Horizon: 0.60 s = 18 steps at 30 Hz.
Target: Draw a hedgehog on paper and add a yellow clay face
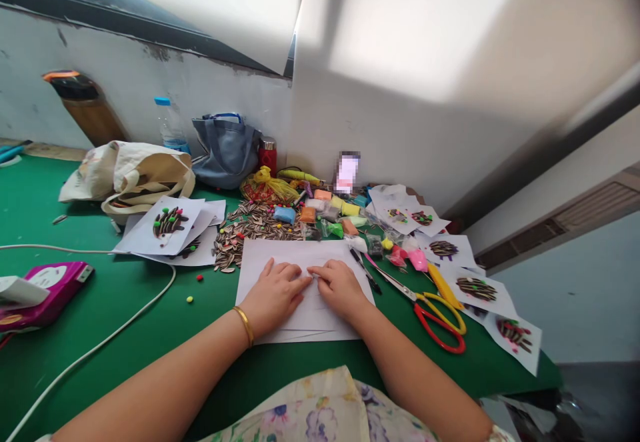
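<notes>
nearest, a floral garment [320, 407] is showing at the bottom edge, and two bare forearms are reaching forward over the green table [165, 322], a gold bracelet [244, 327] circling the left wrist. the left hand [277, 295] is lying palm down on the white paper [315, 319], its fingers loosely extended, gripping nothing that shows. the right hand [341, 292] is resting on the same paper, index finger stretched toward the left fingertips and the others curling under; whether it is pinching something small, i cannot tell. the paper, more than one sheet, is lying flat on the table right in front of the person.

a white cable [145, 305] is curving across the left side near a magenta power strip [65, 289]. at the right, a black pen [369, 275] is lying by the paper's edge, and scissors [411, 295] with red and yellow handles are lying just beyond it. sheets with seed figures are spreading on the far right [477, 289] and stacking on the left [170, 223]. beyond the paper, striped seeds [265, 219] are piling beside colourful packets [285, 215]. farthest, a beige bag [145, 169], a blue bag [227, 152] and a lit phone [347, 172] are standing toward the wall.
</notes>
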### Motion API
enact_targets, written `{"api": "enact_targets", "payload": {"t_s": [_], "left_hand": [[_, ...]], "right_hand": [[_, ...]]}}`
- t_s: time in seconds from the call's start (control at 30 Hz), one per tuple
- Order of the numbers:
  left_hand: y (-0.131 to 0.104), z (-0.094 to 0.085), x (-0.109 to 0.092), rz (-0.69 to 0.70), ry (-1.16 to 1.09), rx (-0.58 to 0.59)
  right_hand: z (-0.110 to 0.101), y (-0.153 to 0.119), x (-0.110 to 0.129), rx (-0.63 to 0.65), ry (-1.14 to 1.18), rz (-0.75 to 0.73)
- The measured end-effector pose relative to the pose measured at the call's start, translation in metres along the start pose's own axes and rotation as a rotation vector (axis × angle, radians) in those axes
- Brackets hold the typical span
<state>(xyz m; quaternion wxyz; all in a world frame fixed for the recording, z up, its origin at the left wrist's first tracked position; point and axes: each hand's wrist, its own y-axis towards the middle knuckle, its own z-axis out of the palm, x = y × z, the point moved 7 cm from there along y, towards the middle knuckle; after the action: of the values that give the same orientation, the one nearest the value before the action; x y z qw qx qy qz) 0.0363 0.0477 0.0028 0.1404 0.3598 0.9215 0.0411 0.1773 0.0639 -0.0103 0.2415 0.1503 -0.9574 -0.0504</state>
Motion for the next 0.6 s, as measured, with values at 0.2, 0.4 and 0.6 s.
{"api": "enact_targets", "payload": {"t_s": [0.2,0.4,0.6], "left_hand": [[0.0,0.001,0.0,0.004,-0.001,-0.002],[0.0,-0.002,-0.001,0.002,-0.006,0.01],[0.002,-0.002,0.002,-0.03,-0.035,-0.001]], "right_hand": [[0.002,0.001,-0.001,0.015,-0.019,0.025],[-0.001,0.003,-0.012,-0.056,0.125,-0.004],[-0.003,0.001,-0.012,-0.055,0.165,-0.024]]}}
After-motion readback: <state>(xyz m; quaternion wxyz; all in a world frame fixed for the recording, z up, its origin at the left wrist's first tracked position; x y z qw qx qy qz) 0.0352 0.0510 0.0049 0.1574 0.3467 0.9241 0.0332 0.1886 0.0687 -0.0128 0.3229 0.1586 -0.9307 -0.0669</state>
